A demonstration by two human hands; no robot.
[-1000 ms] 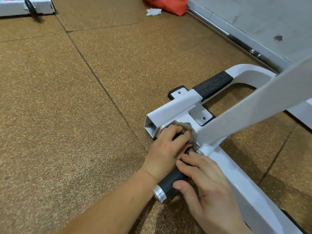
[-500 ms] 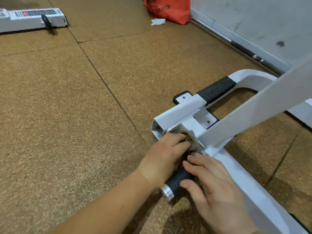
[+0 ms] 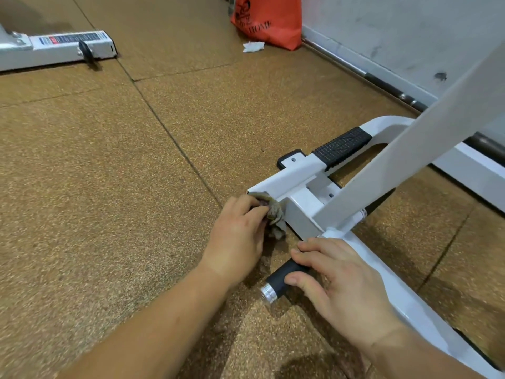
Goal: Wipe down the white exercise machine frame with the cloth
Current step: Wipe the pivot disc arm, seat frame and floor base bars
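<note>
Low shot of the gym floor [image 3: 109, 187] here, speckled brown rubber tiles. The white exercise machine frame [image 3: 295, 175] sits from about 3 to 5 o'clock in the view, with 1 square tube ending just right of centre and a long slanted bar crossing above it. The left hand [image 3: 237, 236] has its fingers [image 3: 246, 207] curled round a scrunched greyish cloth [image 3: 274, 212] and is pressing it right against the end of that square tube, at the frame's 9 o'clock edge. The right hand [image 3: 341, 285] rests on the black handle [image 3: 277, 279] with the silver end cap that sticks out of the frame toward 7 o'clock. Its fingers lie fairly flat across the top with the thumb against the near side, so it looks relaxed, not clenched. There's a black ribbed pad [image 3: 341, 146] further up the tube toward 2 o'clock. Up at 12 o'clock an orange bag [image 3: 270, 20] stands by the wall [image 3: 410, 28] with a crumpled white scrap [image 3: 253, 47] just beside it. At 10 o'clock lies another white machine piece [image 3: 62, 47] with a label on it.
</note>
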